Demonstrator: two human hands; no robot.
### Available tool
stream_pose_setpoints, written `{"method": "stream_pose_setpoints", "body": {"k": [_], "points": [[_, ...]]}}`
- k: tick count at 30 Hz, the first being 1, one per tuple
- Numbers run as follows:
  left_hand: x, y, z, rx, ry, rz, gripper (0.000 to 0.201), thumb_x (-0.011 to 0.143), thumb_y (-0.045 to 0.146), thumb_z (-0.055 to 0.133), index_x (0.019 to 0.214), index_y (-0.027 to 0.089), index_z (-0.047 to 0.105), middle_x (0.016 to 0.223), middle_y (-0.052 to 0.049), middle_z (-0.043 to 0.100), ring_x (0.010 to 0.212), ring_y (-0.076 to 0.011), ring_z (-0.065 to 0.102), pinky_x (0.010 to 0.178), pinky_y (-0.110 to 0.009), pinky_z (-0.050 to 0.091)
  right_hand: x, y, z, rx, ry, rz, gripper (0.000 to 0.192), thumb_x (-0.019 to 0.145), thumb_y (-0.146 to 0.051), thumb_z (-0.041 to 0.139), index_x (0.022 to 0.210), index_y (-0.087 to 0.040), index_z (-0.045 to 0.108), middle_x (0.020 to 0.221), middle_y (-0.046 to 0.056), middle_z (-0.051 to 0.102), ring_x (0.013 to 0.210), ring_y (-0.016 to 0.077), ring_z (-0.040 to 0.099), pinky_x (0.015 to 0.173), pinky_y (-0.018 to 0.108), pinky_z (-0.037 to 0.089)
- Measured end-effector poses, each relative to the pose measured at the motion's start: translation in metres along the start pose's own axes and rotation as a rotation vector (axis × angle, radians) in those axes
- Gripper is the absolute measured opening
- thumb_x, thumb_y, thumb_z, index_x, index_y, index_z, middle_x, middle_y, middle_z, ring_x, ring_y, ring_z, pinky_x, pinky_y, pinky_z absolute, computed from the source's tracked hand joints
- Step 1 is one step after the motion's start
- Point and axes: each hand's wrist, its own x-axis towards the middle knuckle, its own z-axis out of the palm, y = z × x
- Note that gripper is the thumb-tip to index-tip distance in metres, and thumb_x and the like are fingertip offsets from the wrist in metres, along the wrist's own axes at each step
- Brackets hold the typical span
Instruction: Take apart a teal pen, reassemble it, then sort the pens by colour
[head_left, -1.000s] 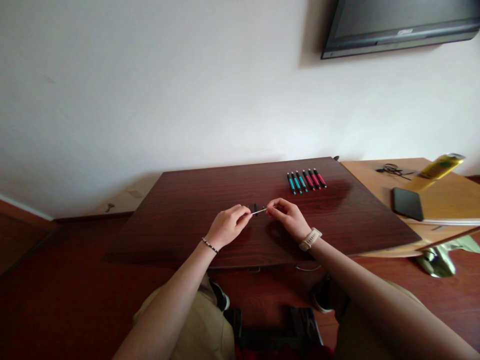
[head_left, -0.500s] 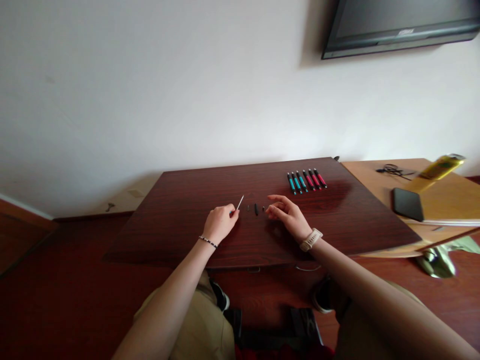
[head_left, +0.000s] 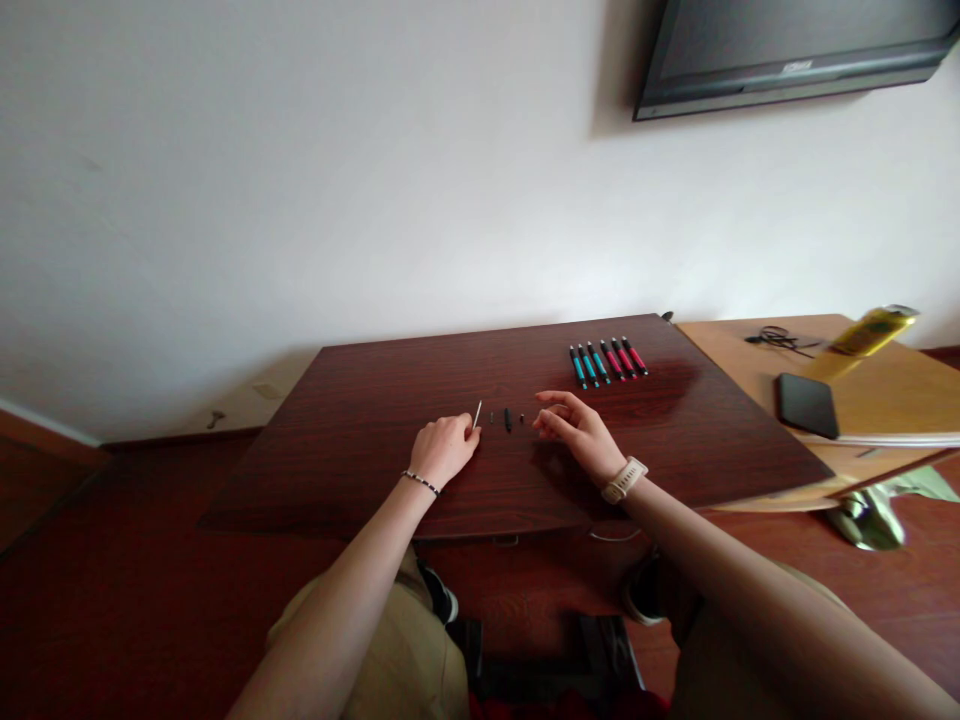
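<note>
My left hand (head_left: 444, 450) rests on the dark wooden table (head_left: 375, 400) and pinches a thin white pen refill (head_left: 477, 412) that points up and away. My right hand (head_left: 574, 430) hovers just right of it, fingers loosely curled, holding nothing. Between the hands lie small black pen parts (head_left: 508, 420) in a short row. A row of several assembled pens (head_left: 607, 361), some blue and some red, lies at the far right of the table.
A lighter wooden table (head_left: 885, 390) stands to the right with a black phone (head_left: 807, 405), a yellow can (head_left: 870, 330) and a tangled black cable (head_left: 780, 340). A screen (head_left: 787, 50) hangs on the white wall. My knees are below the table's front edge.
A second ago both hands held the refill between them. The right hand let go and the left hand drew the refill to the left and tilted it upward.
</note>
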Motion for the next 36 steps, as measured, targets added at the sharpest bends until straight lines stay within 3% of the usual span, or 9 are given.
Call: {"method": "stream_pose_setpoints", "body": {"k": [11,16,20,24,31,36], "points": [[0.002,0.002,-0.001,0.004,-0.027,-0.037,0.027,0.103,0.041,0.049,0.093,0.023,0.067,0.096,-0.011,0.078,0.085,-0.0289,0.075,0.077,-0.036,0.053,0.0,0.0,-0.001,-0.015,-0.01,0.003,0.043,0.093,-0.049,0.069,0.127,-0.024,0.063,0.092,0.005,0.076,0.076,0.0183,0.067,0.074,0.033,0.054],[-0.002,0.008,-0.001,-0.143,0.082,-0.038,0.017,0.101,0.036,0.052,0.112,0.022,0.056,0.087,-0.008,0.074,0.077,-0.0275,0.074,0.073,-0.035,0.052,-0.001,-0.002,0.0,-0.03,-0.025,-0.007,0.038,0.094,-0.049,0.068,0.122,-0.023,0.065,0.092,0.005,0.075,0.078,0.0186,0.068,0.076,0.033,0.055],[-0.009,0.022,-0.002,-0.338,0.152,0.123,0.029,0.099,0.024,0.051,0.127,0.023,0.042,0.085,-0.002,0.068,0.078,-0.0222,0.073,0.076,-0.031,0.053,-0.003,-0.005,0.005,-0.067,-0.079,-0.013,0.033,0.095,-0.048,0.068,0.116,-0.023,0.069,0.099,0.005,0.075,0.083,0.0192,0.069,0.078,0.033,0.055],[-0.013,0.035,-0.002,-0.409,0.113,0.274,0.045,0.098,0.022,0.051,0.139,0.022,0.033,0.098,-0.004,0.07,0.083,-0.0224,0.074,0.076,-0.032,0.055,-0.005,-0.007,0.014,-0.164,-0.165,-0.076,0.029,0.095,-0.045,0.069,0.115,-0.024,0.071,0.102,0.005,0.076,0.086,0.0202,0.07,0.079,0.033,0.055],[-0.011,0.051,-0.002,-0.372,0.027,0.346,0.069,0.093,0.013,0.053,0.155,0.021,0.023,0.127,-0.015,0.069,0.098,-0.0289,0.076,0.081,-0.039,0.06,-0.006,-0.006,0.023,-0.309,-0.228,-0.169,0.023,0.095,-0.042,0.07,0.111,-0.026,0.074,0.095,0.002,0.076,0.083,0.0206,0.068,0.08,0.034,0.053],[-0.009,0.053,-0.002,-0.447,0.073,0.388,0.071,0.094,0.014,0.055,0.158,0.022,0.024,0.139,-0.016,0.064,0.108,-0.028,0.073,0.09,-0.039,0.059,-0.007,-0.006,0.019,-0.277,-0.167,-0.144,0.02,0.096,-0.042,0.068,0.107,-0.025,0.072,0.096,0.003,0.075,0.082,0.0204,0.068,0.08,0.035,0.052]]}}
